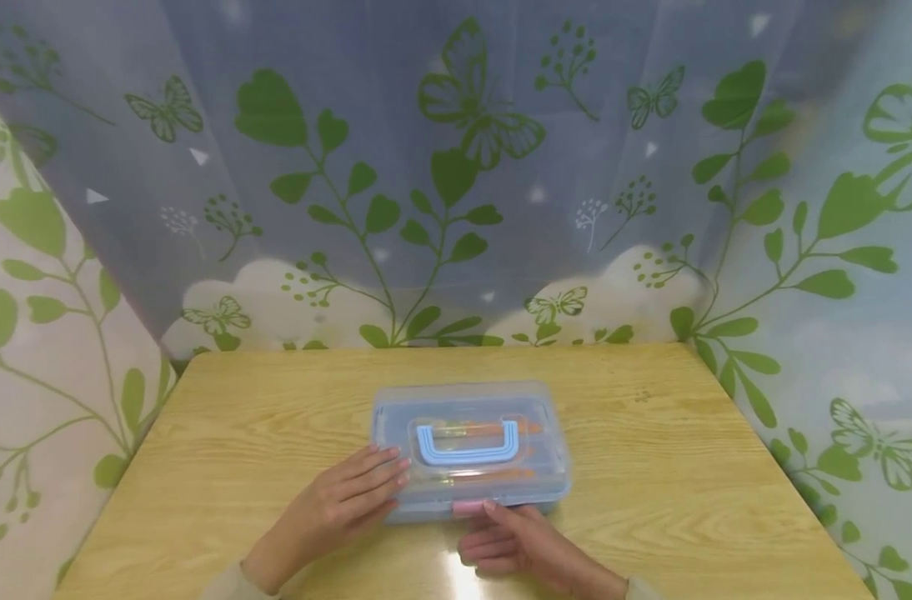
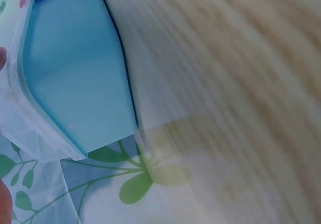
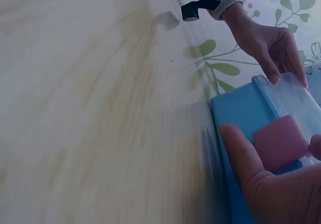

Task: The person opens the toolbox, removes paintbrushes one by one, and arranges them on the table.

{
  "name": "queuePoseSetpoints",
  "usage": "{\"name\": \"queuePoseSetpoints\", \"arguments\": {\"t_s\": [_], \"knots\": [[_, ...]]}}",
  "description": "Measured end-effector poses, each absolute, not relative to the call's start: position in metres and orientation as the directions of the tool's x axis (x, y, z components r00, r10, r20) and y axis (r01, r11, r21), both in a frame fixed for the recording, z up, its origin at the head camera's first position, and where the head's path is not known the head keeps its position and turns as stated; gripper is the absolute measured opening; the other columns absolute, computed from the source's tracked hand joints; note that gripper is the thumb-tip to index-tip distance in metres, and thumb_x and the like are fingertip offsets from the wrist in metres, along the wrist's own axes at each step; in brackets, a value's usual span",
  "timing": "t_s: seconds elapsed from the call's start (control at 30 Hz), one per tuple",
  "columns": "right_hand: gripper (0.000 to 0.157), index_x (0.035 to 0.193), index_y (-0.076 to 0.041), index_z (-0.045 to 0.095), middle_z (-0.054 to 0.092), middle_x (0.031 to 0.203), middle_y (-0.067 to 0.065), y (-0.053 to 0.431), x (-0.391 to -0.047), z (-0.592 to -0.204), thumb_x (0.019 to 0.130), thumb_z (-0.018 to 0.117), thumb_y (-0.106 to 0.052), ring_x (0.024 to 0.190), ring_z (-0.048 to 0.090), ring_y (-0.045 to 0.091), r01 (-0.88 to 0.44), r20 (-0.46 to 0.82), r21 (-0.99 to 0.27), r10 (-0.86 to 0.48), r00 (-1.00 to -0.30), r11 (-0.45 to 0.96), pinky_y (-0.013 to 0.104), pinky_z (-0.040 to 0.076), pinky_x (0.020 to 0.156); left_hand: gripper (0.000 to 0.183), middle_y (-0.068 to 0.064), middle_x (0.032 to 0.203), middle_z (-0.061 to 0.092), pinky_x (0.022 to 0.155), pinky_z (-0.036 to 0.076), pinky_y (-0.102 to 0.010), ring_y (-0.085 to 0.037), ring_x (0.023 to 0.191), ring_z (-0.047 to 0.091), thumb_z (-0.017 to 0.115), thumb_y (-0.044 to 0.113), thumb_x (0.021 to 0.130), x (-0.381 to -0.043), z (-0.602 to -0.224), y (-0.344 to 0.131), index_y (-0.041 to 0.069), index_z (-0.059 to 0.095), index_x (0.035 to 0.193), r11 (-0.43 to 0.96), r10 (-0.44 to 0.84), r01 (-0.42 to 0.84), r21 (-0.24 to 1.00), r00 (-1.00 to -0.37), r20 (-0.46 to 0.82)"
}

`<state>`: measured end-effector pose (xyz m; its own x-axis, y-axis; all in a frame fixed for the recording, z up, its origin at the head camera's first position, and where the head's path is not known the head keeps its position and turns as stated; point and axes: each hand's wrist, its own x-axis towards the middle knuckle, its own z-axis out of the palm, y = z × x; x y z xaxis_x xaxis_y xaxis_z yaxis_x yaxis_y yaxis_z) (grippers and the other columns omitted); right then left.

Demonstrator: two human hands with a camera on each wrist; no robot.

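Leaf-print fabric backs the wood-grain bench (image 1: pixel 276 408), which carries a clear-lidded blue case (image 1: pixel 471 492). Left hand (image 1: pixel 343 500): fingers extended, resting on the case's left side. Right hand (image 1: pixel 523 542): fingers loosely extended, thumb against the pink latch (image 1: pixel 467 507). Caution: excess thumb force with light bracing could slide the case.

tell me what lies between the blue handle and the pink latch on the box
The clear lid, with a slim orange item showing through it, lies between the blue handle and pink latch in the head view.
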<state>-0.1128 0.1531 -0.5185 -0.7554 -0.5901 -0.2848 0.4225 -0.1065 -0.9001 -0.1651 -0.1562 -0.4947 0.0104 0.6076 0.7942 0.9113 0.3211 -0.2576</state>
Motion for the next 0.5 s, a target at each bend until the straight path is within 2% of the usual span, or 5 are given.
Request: {"name": "queuePoseSetpoints", "arguments": {"t_s": [0.23,0.5], "knots": [[0.046,0.138,0.003,0.059,0.066,0.121,0.034,0.151,-0.1089,-0.5209,0.108,0.048,-0.031,0.108,0.072,0.033,0.45,-0.282,-0.873,-0.56,-0.779,-0.187,0.044,0.058,0.095,0.026,-0.015,0.119,0.074,0.104,0.054,-0.041,-0.031,0.103,0.072,0.058,0.02,0.104,-0.1679,-0.4922,-0.1575,0.002,0.075,0.11,0.3,0.613,0.909,-0.289,0.048,0.788],[0.046,0.131,0.006,0.063,0.069,0.117,0.031,0.147,-0.1092,-0.5196,0.104,0.057,-0.031,0.104,0.073,0.033,0.458,-0.333,-0.86,-0.434,-0.837,-0.225,0.044,0.059,0.094,0.026,-0.014,0.117,0.075,0.102,0.055,-0.04,-0.03,0.101,0.073,0.058,0.02,0.104,-0.1722,-0.4889,-0.1562,0.002,0.076,0.108,0.286,0.607,0.911,-0.297,0.067,0.792]]}}
